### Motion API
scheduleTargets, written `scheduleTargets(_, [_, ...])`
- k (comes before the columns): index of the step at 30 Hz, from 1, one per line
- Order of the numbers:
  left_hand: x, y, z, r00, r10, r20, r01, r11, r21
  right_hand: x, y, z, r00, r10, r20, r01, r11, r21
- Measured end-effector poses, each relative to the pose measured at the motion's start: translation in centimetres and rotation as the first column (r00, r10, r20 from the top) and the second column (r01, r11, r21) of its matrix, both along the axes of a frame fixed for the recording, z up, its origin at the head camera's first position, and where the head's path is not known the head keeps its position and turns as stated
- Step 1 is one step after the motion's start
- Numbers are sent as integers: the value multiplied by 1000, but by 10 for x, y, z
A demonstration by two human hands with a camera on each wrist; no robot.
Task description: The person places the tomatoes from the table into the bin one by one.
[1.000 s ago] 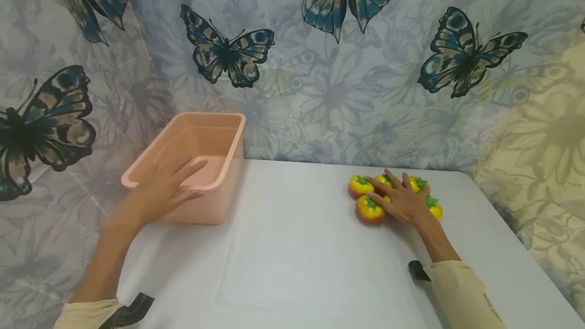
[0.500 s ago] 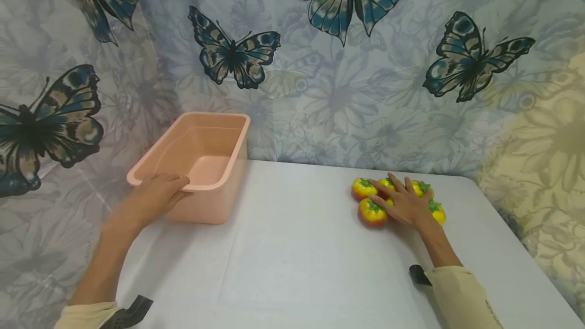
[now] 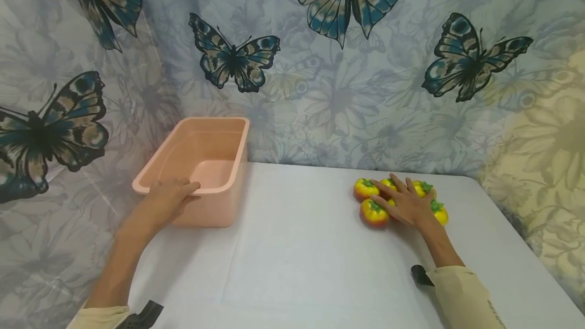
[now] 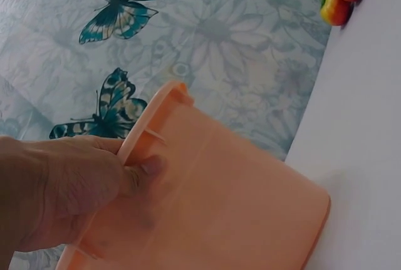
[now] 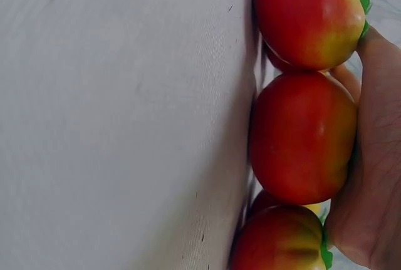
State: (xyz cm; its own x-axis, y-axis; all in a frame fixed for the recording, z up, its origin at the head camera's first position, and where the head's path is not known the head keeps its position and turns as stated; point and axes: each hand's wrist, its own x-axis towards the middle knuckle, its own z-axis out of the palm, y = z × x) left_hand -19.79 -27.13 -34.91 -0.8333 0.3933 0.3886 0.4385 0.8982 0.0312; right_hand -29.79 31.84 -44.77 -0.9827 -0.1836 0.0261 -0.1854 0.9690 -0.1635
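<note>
At the left of the head view my left hand [image 3: 164, 203] grips the near rim of a peach plastic tub [image 3: 215, 212], fingers over the rim. The left wrist view shows its thumb pressed along the outside of the tub wall [image 4: 232, 195]. My right hand [image 3: 408, 206] rests with spread fingers on a cluster of several persimmon-like fruits [image 3: 374, 213], red below and yellow on top, with green leafy caps. In the right wrist view a red fruit [image 5: 302, 138] sits under the palm, between two others; the hand partly hides the cluster.
Both tub and fruits are on a white table [image 3: 297, 248]. A butterfly-patterned cloth [image 3: 338, 110] hangs behind and on the left side. The table's right edge slants down toward the near right corner.
My left hand, at first hovering spread over the tub's near rim, has come down and closed on it. The right hand stays on the fruits. The view has shifted slightly.
</note>
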Motion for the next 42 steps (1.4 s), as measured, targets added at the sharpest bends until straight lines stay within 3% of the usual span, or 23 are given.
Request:
scheduleTargets(5, [3, 8, -4, 1000, -16, -24, 16, 1000, -1, 0, 0, 1, 1000, 3, -5, -3, 1000, -1])
scheduleTargets(15, [9, 34, -6, 1000, 13, -16, -13, 1000, -16, 1, 0, 2, 1000, -9, 9, 9, 1000, -1])
scheduleTargets(27, [17, 78, -11, 995, 35, -96, -40, 998, -51, -3, 0, 2, 1000, -8, 13, 8, 1000, 14])
scheduleTargets(32, [15, 100, -11, 993, 13, -121, -23, 997, -75, -3, 3, 1, 1000, -11, 11, 11, 1000, 6])
scheduleTargets(42, [3, 141, -11, 997, -42, -71, 37, 997, -70, -3, 2, 3, 1000, -5, 15, 5, 1000, 0])
